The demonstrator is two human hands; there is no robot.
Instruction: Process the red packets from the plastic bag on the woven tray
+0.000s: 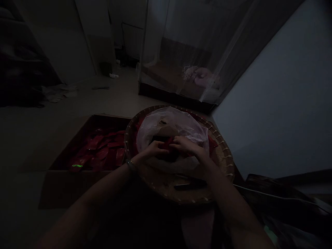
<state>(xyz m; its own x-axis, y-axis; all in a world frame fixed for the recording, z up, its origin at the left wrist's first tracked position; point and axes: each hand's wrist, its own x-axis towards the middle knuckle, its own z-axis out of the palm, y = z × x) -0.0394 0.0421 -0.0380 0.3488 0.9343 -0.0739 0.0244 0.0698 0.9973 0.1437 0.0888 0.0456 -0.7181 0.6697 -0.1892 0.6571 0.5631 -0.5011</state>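
Observation:
In the dim head view, my left hand point(156, 148) and my right hand point(185, 144) meet over a translucent plastic bag point(147, 126). Their fingers are closed on a dark red packet point(167, 143) between them; its details are lost in the dark. The bag lies open on a round woven bamboo tray point(220, 136), and something brown shows inside it. More red pieces point(213, 144) stick out around the bag. Near the tray's front edge, below my right hand, rests a dark tool with a pale blade point(182, 187), perhaps scissors or a knife.
Left of the tray, an open cardboard box point(54, 186) holds many red packets point(101, 148). A bed behind a sheer net point(178, 65) stands beyond it. A pale wall point(282, 103) rises at right, and a white cable point(272, 194) runs past the tray.

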